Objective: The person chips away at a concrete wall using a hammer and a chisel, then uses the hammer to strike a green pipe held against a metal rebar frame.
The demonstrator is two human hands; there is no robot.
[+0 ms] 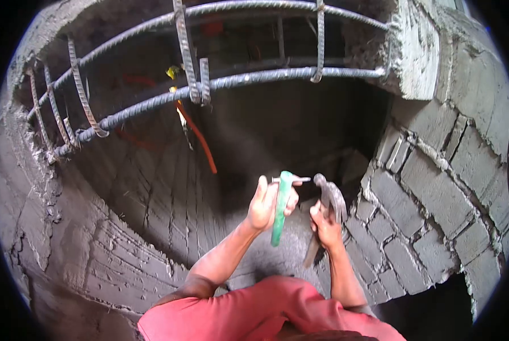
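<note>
The green-handled tool (pixel 279 210) stands nearly upright in your left hand (pixel 264 206). Your fingers are wrapped tight round its upper half, and the lower end pokes out below your palm. Across its top lies a thin metal pin (pixel 293 180) (a nail, perhaps; it is too small to tell), pointing towards the hammer (pixel 329 196). Your right hand (pixel 325 226) is closed round the hammer's shaft just under the head, with the handle trailing down past your wrist. The hammer head and the pin's tip sit just beside each other, not clearly touching. Both hands hang over the dark middle of a round shaft lined with grey blocks (pixel 436 187). Above, ribbed steel bars (pixel 254 78) span the opening, and an orange rod (pixel 200 142) slants down the far wall.
</note>
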